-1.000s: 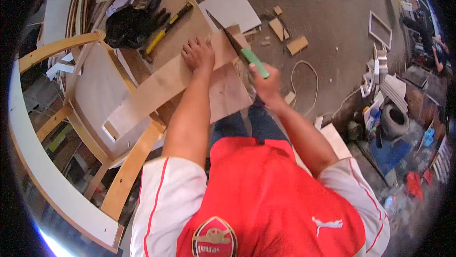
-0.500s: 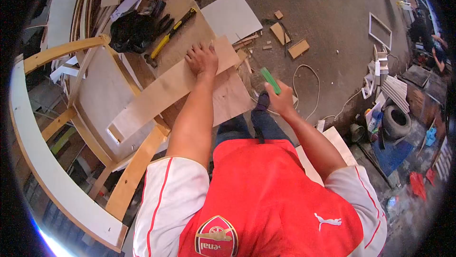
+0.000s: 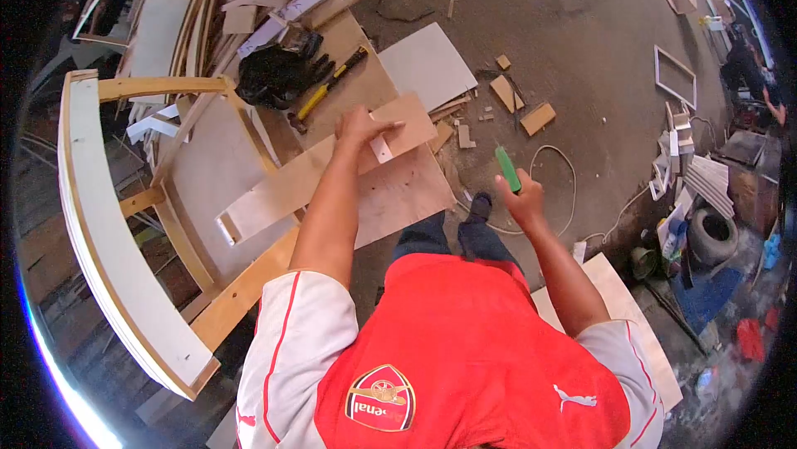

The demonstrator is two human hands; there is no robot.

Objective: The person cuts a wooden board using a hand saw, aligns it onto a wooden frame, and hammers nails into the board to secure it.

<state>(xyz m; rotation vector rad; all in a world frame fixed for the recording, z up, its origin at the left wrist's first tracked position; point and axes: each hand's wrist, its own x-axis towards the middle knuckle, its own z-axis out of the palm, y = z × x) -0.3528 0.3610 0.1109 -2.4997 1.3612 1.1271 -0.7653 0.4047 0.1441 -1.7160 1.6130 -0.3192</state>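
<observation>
Your left hand (image 3: 361, 129) rests on the long, pale wooden board (image 3: 286, 173) near its upper end, one finger stretched out; you may be gripping its edge, but that cannot be told. Your right fingers (image 3: 531, 192) close around the green-handled saw (image 3: 507, 169), apart from the board, which crosses the plywood desk (image 3: 403, 200) and reaches over the open wooden frame (image 3: 178, 237) containing a pale panel (image 3: 217, 179).

a woodworking workshop (image 3: 598, 42) (offcuts (image 3: 538, 119), hammer (image 3: 328, 90), stacked boards (image 3: 195, 26))
</observation>
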